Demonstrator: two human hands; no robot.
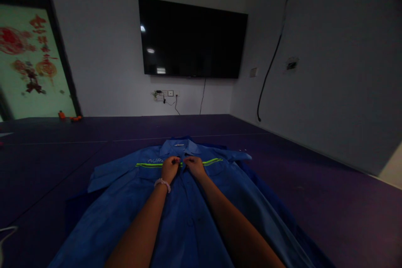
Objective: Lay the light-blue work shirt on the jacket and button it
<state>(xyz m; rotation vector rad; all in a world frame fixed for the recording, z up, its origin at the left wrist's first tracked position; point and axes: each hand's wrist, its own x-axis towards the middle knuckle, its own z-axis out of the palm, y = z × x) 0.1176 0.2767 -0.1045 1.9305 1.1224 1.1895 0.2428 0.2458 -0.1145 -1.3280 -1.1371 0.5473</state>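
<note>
A blue work shirt with a yellow-green reflective stripe across the chest lies flat on a dark purple surface, collar away from me. My left hand, with a pale bead bracelet on the wrist, pinches the shirt's front edge just below the collar. My right hand pinches the other front edge right beside it. Both hands have fingers closed on the fabric at the stripe's height, almost touching each other.
A black TV screen hangs on the white wall ahead, with sockets and cables below it. A black cable runs down the right wall. A window with red paper decorations is at left. Small orange objects sit at the far left edge.
</note>
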